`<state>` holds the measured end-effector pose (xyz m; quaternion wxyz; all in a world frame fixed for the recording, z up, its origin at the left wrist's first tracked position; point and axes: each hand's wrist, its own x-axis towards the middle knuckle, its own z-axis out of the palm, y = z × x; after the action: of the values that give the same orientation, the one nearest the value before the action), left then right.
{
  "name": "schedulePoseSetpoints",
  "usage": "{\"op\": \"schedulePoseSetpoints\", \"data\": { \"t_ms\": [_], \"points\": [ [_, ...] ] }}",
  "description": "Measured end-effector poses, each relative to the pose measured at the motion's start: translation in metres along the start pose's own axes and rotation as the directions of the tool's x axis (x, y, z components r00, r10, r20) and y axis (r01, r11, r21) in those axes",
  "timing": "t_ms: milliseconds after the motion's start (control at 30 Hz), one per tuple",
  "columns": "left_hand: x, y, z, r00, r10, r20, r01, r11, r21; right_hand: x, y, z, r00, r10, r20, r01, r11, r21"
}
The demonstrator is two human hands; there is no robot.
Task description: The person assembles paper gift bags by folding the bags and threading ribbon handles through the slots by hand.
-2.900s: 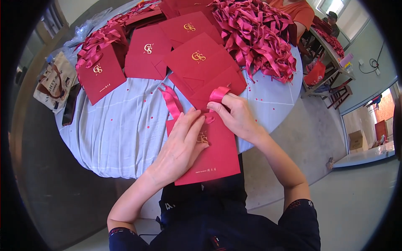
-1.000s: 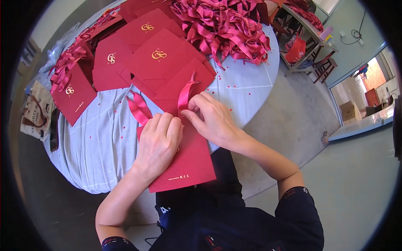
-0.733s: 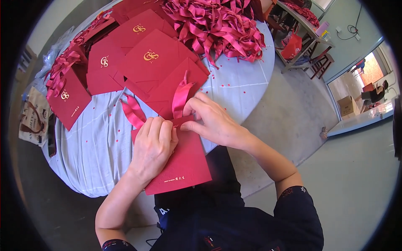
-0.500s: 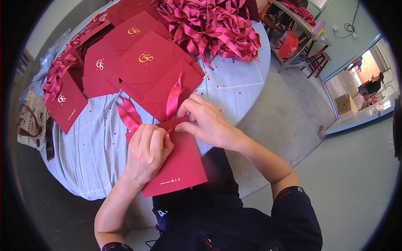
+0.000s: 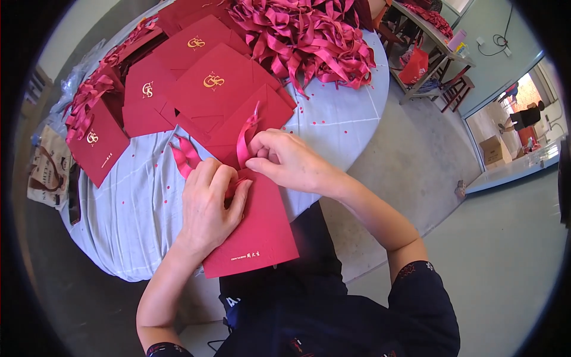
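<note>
A flat red paper gift bag [image 5: 259, 229] lies over the table's near edge, reaching above my lap. My left hand [image 5: 208, 199] is closed on its far edge, the fingers curled over it and the thumb on the near side. A pink-red satin ribbon [image 5: 245, 143] rises at the bag's far edge, and my right hand [image 5: 291, 159] pinches it between thumb and curled fingers. Another ribbon end [image 5: 183, 156] sticks up beyond my left fingers. What lies under the left fingers is hidden.
Several flat red bags [image 5: 205, 83] with gold emblems overlap just beyond. A big heap of ribbons [image 5: 309, 44] covers the far right of the round cloth-covered table [image 5: 128, 208]. Small red dots lie scattered on the cloth. A tote bag [image 5: 50, 169] sits at the left.
My left hand has loosened a little, its thumb now apart from the fingers and lower on the bag. The right fingers have moved slightly up and left onto the ribbon.
</note>
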<state>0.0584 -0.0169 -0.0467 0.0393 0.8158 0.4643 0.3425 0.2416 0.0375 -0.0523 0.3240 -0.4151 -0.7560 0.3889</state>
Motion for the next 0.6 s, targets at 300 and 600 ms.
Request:
{"op": "schedulePoseSetpoints", "data": {
  "t_ms": [300,600],
  "points": [
    [0.006,0.001,0.008,0.996,-0.065,0.066,0.076,0.979,-0.191,0.005,0.000,-0.004,0.997,-0.065,0.051,0.075,0.969,-0.236],
    [0.005,-0.006,0.013,0.963,-0.239,0.122,0.266,0.907,-0.326,-0.003,0.015,0.015,0.957,-0.206,-0.204,0.202,0.978,-0.045]
  ]
}}
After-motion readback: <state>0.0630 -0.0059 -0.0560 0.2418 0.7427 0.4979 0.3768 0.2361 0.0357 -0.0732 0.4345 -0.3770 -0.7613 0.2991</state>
